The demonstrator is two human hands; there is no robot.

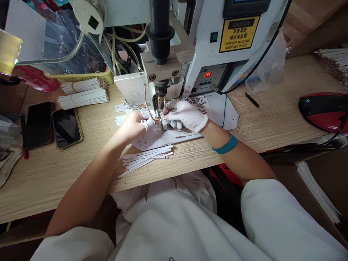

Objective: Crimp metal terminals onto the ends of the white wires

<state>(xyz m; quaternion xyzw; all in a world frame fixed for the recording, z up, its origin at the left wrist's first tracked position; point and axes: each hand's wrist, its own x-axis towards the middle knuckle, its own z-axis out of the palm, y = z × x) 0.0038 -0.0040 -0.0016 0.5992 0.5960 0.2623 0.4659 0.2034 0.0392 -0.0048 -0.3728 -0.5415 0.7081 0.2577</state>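
Note:
My left hand (137, 122), with white covers on some fingers, is closed in a pinch just left of the soldering machine's tip (161, 101). What it pinches is hidden by the fingers. Opposite it, my right hand (187, 114) wears a white glove with bare fingertips and is pinched under the tip; the small thing there cannot be made out. A bent copper-coloured tube (146, 98) curves down between the hands. Both work above a white base plate (145, 143). Small metal parts (199, 103) lie heaped behind my right hand. Thin white strips (146, 157) are spread at the plate's front.
Two phones (67, 128) and bundled white strips (84, 99) lie at left, near a yellow basket (108, 77). The machine's red display (208, 74) is lit. A black pen-like piece (252, 99) and a red-black device (323, 110) are at right. A cable (258, 61) hangs down.

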